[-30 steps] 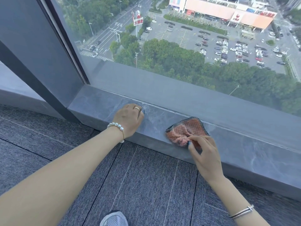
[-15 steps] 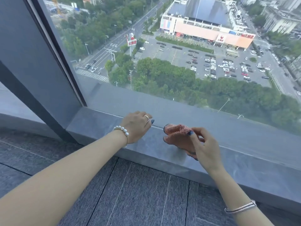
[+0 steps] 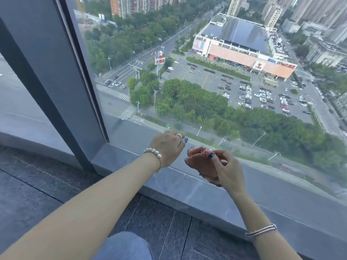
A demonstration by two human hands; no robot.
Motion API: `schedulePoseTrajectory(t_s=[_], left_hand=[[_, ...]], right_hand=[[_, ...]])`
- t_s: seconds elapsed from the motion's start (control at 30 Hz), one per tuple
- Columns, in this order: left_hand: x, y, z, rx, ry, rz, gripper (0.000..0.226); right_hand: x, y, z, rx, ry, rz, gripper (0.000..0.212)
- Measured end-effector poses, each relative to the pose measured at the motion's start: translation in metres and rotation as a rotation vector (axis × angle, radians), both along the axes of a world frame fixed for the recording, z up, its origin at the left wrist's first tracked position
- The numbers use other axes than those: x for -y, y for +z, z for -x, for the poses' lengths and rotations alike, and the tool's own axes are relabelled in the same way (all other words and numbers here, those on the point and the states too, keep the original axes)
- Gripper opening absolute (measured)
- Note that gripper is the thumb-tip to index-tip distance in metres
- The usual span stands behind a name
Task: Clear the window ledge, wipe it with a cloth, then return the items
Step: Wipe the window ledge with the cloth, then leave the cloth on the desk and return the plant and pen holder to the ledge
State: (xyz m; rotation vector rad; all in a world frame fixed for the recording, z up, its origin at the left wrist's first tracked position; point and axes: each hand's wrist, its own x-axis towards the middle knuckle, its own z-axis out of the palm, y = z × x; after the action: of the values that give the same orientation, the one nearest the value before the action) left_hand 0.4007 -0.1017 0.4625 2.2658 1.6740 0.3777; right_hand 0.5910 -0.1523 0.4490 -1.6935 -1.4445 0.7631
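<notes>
A grey stone window ledge (image 3: 187, 186) runs below the glass from left to lower right. My right hand (image 3: 228, 170) is shut on a bunched pink cloth with a dark edge (image 3: 200, 160), held just above the ledge. My left hand (image 3: 168, 147) hovers just left of the cloth, fingers curled loosely, with nothing in it that I can see. No other items stand on the visible ledge.
A large window pane (image 3: 206, 81) rises straight behind the ledge, with a dark metal frame post (image 3: 56, 81) at the left. Dark carpet tiles (image 3: 37, 184) cover the floor. My knee in blue jeans (image 3: 125, 246) shows at the bottom.
The cloth went from lying spread on the ledge to being bunched up and lifted in my right hand. The view tilted upward, and my left hand rose slightly from the ledge.
</notes>
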Motion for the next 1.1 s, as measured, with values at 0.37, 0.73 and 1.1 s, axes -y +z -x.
schedulePoseTrajectory(t_s=[0.37, 0.73, 1.1], left_hand=[[0.027, 0.094, -0.018, 0.018, 0.158, 0.055, 0.036], [0.117, 0.131, 0.031, 0.175, 0.414, -0.029, 0.025], [0.195, 0.082, 0.11, 0.139, 0.739, -0.096, 0.026]], right_hand=[[0.003, 0.117, -0.007, -0.107, 0.086, -0.033, 0.009], [0.032, 0.175, 0.007, -0.048, 0.291, -0.021, 0.013], [0.041, 0.131, 0.113, -0.057, 0.682, 0.03, 0.013]])
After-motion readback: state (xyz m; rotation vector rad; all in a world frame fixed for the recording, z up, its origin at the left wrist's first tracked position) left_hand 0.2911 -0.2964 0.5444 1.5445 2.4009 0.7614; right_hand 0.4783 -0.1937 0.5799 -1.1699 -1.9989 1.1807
